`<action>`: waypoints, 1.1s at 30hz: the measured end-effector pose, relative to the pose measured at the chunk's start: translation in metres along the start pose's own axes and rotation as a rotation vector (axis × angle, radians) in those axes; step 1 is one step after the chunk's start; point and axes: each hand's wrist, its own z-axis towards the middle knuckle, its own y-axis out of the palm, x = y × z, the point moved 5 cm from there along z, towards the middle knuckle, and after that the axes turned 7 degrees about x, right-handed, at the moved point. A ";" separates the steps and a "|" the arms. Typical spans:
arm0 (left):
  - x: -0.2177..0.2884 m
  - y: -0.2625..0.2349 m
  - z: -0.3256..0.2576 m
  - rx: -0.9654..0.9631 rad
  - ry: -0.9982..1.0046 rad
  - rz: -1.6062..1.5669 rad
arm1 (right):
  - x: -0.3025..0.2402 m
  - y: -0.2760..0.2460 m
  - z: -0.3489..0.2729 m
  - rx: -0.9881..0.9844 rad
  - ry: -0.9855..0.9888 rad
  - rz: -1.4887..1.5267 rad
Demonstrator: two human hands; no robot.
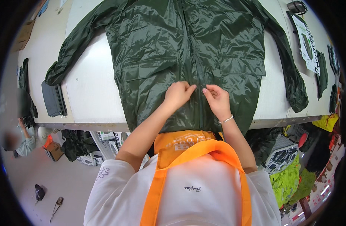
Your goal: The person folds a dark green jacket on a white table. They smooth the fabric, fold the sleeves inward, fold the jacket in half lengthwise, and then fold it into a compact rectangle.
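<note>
A shiny dark green rain jacket (pixel 150 49) lies front up and spread out, its hem toward me and its sleeves out to both sides. My left hand (pixel 179 95) is closed near the front opening, thumb and fingers pinching the jacket's left-side edge. Just across the opening, my right hand (pixel 218 101), with a beaded bracelet at the wrist, pinches the other edge by the zip strip (pixel 200 107). The two hands are a small gap apart. What exactly lies between the fingertips is partly hidden.
The jacket rests on a pale table (pixel 91 84). A folded dark garment (pixel 53 98) sits by the left sleeve. Packaged garments with a printed card (pixel 307 43) lie at right. Yellow-green clothing (pixel 285 182) is piled below the table's right side. Another person (pixel 25 141) is at far left.
</note>
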 end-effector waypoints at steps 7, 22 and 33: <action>-0.006 0.012 -0.006 -0.208 -0.133 -0.671 | 0.003 0.017 -0.015 0.061 -0.104 -0.076; 0.001 0.000 -0.067 0.398 0.314 -0.106 | -0.004 0.021 -0.019 -0.010 -0.153 -0.207; -0.015 0.000 -0.031 0.490 0.522 0.582 | 0.020 -0.066 0.041 0.302 -0.642 -1.068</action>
